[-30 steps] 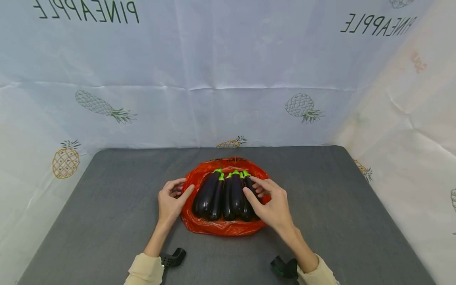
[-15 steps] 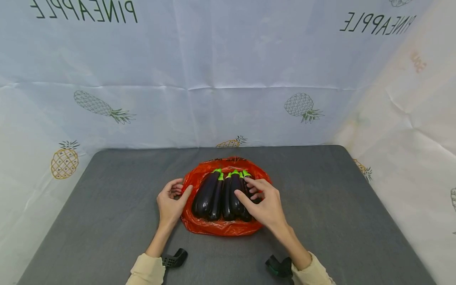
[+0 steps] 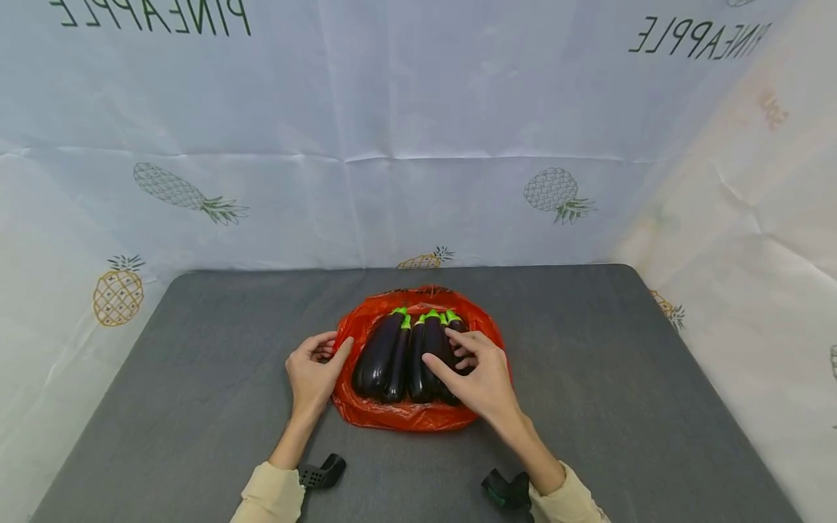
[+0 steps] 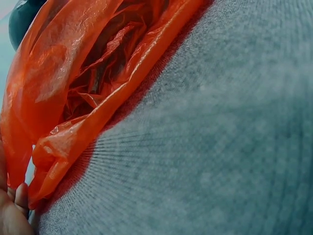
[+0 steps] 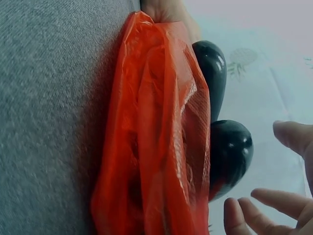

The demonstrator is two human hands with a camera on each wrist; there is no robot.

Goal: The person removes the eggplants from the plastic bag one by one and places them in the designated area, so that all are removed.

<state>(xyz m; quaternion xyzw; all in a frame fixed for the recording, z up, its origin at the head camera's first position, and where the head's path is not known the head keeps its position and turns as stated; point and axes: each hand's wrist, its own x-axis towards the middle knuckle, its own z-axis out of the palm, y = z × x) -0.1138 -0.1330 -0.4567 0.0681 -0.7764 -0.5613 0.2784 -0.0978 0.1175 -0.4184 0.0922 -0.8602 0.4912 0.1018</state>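
Note:
Several dark glossy eggplants point(image 3: 379, 363) with bright green stems lie side by side in a red plastic bag point(image 3: 405, 419), its rim spread round them. My left hand point(image 3: 312, 374) holds the bag's left edge, thumb over the rim; in the left wrist view its fingers point(image 4: 21, 196) meet the red plastic. Over the right-hand eggplants, my right hand point(image 3: 485, 381) hovers with thumb and fingers spread apart, partly hiding them. The right wrist view shows a gap between its fingers point(image 5: 269, 223) and the rounded eggplant ends point(image 5: 231, 154) that stick out past the bag.
The grey tabletop point(image 3: 216, 392) surrounds the bag. Behind it hangs a pale cloth point(image 3: 314, 211) printed with pineapples. Each wrist wears a black strapped device, one point(image 3: 323, 472) on the left and one point(image 3: 506, 490) on the right.
My right hand has shifted left over the eggplants, baring more of the bag's right rim. The left hand has stayed at the bag's left edge.

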